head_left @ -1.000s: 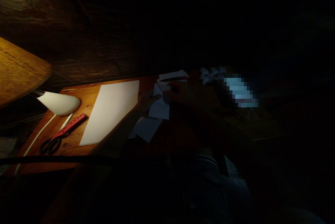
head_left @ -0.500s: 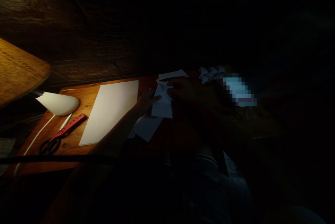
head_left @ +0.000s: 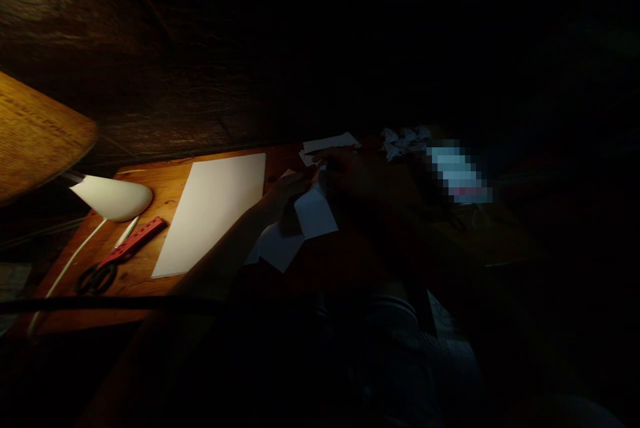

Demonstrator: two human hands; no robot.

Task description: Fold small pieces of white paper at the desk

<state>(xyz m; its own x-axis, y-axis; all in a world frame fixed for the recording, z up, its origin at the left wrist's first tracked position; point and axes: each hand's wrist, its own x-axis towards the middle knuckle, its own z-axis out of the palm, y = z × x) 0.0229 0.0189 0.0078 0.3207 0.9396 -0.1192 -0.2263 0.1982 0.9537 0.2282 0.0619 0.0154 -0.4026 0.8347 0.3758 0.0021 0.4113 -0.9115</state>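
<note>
A folded sheet of white paper [head_left: 317, 215] is held between my two hands over the wooden table, its lower part hanging toward me. My left hand [head_left: 295, 189], in shadow, is closed at the paper's upper left. Closed around its upper edge is my right hand [head_left: 343, 169], with the fingers bent over the top. Deep shadow hides most of the fingertips. Just below, another piece of white paper [head_left: 283, 248] lies on the table.
To the left lie a stack of white paper [head_left: 213, 215], black-handled scissors [head_left: 97, 278], a red strip-like object [head_left: 134, 240] and a white lamp base [head_left: 113, 198] with a cord. Behind my hands are a paper strip [head_left: 327, 143] and several crumpled or folded papers [head_left: 403, 141]. A bright blurred patch [head_left: 457, 171] glows right.
The folded paper has turned and tilted, and its lower end has swung slightly right. My left hand has moved a little right and closer to my right hand.
</note>
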